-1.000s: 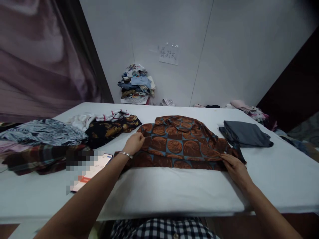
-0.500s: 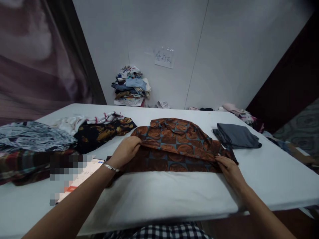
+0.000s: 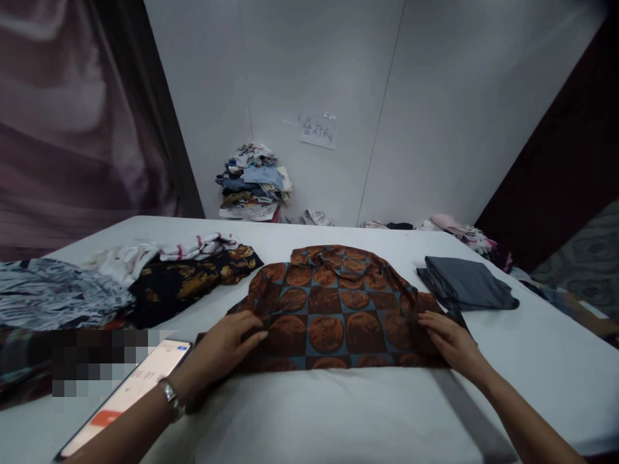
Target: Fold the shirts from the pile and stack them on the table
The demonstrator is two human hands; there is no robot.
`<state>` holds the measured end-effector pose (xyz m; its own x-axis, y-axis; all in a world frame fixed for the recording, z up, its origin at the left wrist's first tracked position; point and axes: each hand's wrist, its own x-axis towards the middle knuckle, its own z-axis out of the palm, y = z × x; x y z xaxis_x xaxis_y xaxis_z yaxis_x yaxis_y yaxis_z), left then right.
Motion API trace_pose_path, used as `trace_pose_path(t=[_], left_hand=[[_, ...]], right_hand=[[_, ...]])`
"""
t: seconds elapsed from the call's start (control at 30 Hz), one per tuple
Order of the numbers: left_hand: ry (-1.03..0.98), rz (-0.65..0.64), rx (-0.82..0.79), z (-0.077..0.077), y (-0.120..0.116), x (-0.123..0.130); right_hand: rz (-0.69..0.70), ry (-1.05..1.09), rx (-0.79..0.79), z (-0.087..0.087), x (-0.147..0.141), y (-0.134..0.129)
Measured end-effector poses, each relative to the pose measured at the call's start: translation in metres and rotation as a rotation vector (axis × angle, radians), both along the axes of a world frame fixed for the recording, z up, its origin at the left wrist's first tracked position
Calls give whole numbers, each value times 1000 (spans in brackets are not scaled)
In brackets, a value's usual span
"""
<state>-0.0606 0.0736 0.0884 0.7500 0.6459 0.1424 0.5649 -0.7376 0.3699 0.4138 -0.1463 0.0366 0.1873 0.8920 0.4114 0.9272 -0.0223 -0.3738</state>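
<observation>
A brown shirt [image 3: 325, 332] with orange circles and blue bands lies spread on the white table, its collar toward the wall. My left hand [image 3: 236, 338] rests at the shirt's left side, thumb apart from the fingers. On the right side, my right hand [image 3: 442, 332] lies with its fingers stretched over the cloth. Both sleeves are partly hidden under or behind my hands. Beside my left forearm is a lit phone [image 3: 140, 380], partly blurred out by blocks.
Loose garments, among them a black and gold one [image 3: 184, 283] and a grey-white patterned one [image 3: 53, 293], lie at the left. Folded dark grey clothing [image 3: 467, 283] sits at the right. Beyond the table stands a clothes stack [image 3: 254, 183], below a paper sign [image 3: 318, 131] on the wall.
The shirt's front fold, earlier lifted in both hands, now lies flat toward me. Both hands have let go of the edge and rest on the cloth. The view has tilted up slightly.
</observation>
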Motion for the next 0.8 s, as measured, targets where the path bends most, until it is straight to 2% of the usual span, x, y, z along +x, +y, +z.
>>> trace_pose_path(t=[0.07,0.13,0.27,0.37,0.47,0.57,0.67,0.73,0.8], left_hand=[[-28,55,6,9,24,13],[-29,106,36,13,53,30],[72,221,79,5,115,71],[147,272,91,-8,153,96],[207,304,88,-23,178,112],[287,337,76,-33,192,118],[342,345,63,-37,201,119],[363,349,43,-37,207,117],[368,355,30,-36,212,114]], right_hand=[[28,67,15,18,-7,35],[68,109,-4,34,-15,82],[60,75,-125,54,-33,195],[104,31,-224,53,-46,277],[85,31,-262,39,-58,339],[17,69,-290,21,-64,376],[-34,147,-276,15,-60,394],[-65,211,-200,23,-48,401],[-119,282,-71,40,-27,404]])
